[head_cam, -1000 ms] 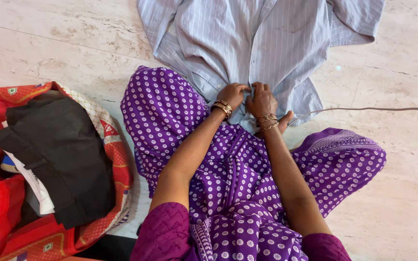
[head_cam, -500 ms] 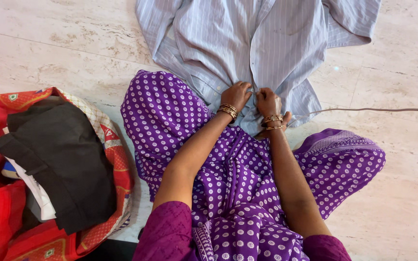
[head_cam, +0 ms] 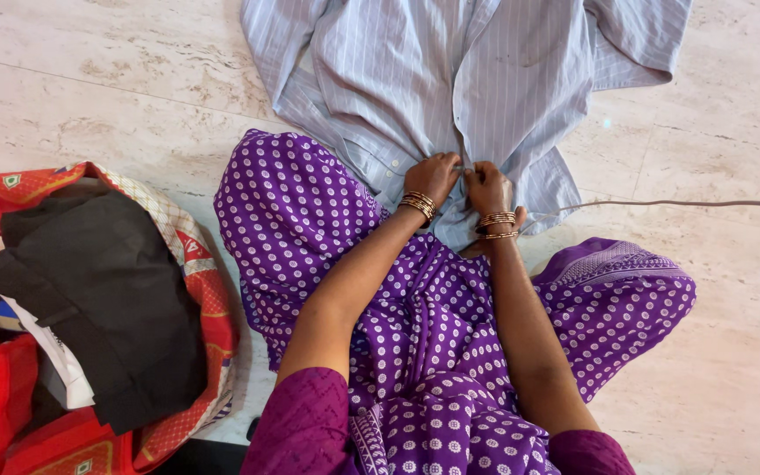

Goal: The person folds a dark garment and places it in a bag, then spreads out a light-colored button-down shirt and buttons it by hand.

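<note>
Both hands meet at the front opening of the pale blue striped shirt [head_cam: 477, 79], spread flat on the marble floor [head_cam: 116, 97]. Left hand [head_cam: 434, 174] and right hand [head_cam: 488, 186] pinch the two edges together; keep them aligned, fabric taut.

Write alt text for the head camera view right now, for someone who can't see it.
Both hands, left hand and right hand, pinch the front opening of a pale blue striped shirt spread on a marble floor. The person sits cross-legged in purple dotted cloth. At left, folded black clothing lies on a red patterned bag.
</note>
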